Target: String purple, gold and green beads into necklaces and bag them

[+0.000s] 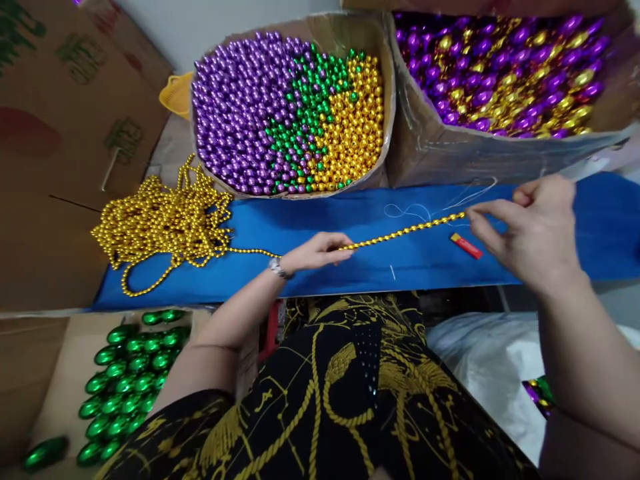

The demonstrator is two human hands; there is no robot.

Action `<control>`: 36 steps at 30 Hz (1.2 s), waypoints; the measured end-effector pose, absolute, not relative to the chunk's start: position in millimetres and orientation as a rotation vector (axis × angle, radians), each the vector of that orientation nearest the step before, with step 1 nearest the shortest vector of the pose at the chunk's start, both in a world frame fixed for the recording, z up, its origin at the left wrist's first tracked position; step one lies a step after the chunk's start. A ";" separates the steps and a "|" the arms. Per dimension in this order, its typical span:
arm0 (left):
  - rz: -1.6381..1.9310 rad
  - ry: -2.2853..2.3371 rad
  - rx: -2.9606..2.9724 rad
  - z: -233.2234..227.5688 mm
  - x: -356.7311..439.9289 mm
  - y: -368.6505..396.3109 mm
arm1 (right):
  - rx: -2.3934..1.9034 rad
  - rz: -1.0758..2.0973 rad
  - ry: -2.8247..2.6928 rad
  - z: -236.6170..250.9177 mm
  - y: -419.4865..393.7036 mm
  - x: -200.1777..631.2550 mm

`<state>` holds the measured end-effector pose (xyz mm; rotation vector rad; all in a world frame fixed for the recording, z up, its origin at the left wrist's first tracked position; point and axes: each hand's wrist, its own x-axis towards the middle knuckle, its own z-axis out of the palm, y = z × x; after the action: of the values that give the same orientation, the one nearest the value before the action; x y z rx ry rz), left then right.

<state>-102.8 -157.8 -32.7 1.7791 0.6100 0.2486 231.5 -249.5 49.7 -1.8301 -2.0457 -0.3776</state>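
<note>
Cardboard box of small purple, green and gold metallic beads (287, 113) sits at the back of the blue-covered table (610, 227); beside it a second cardboard box (500, 73) holds larger purple and gold beads. A low carton of green oval beads (130, 377) stands at the person's left knee. The left hand (317, 252) pinches a strand of small gold beads (405, 231) in a narrow grip, and the right hand (530, 230) holds the strand's far end between fingertips, stretching it just above the table. Its tail runs left into a heap of gold bead strands (160, 223). A small red lighter (466, 246) lies near the right hand, with loose white thread (415, 212) behind the strand.
</note>
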 end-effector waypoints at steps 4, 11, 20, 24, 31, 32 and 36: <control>0.159 0.847 2.071 4.3 -174.6 -170.0 | -1.685 -0.172 -2.041 -9.0 -256.9 208.5; -0.052 1.133 2.291 40.4 -250.9 -193.4 | -1.760 0.164 -1.930 -56.1 -268.2 174.0; -0.039 1.277 2.222 -27.0 -261.8 -203.2 | -1.862 0.356 -1.899 -98.2 -288.8 174.1; 0.001 1.366 2.156 -48.2 -263.8 -214.0 | -1.901 0.400 -1.898 -104.3 -293.8 175.1; 0.111 1.354 2.112 -60.5 -268.2 -218.4 | -1.908 0.351 -2.021 -104.2 -295.3 179.2; 0.119 1.334 2.107 -61.1 -267.4 -218.2 | -1.901 0.325 -2.041 -104.5 -295.5 180.4; 0.159 1.305 2.128 -65.5 -268.3 -214.5 | -1.869 0.250 -2.082 -108.9 -292.4 185.6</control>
<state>-268.3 -214.5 -65.5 2.1283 1.3053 0.1585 185.6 -292.4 -108.9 -1.8688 -2.0819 0.2495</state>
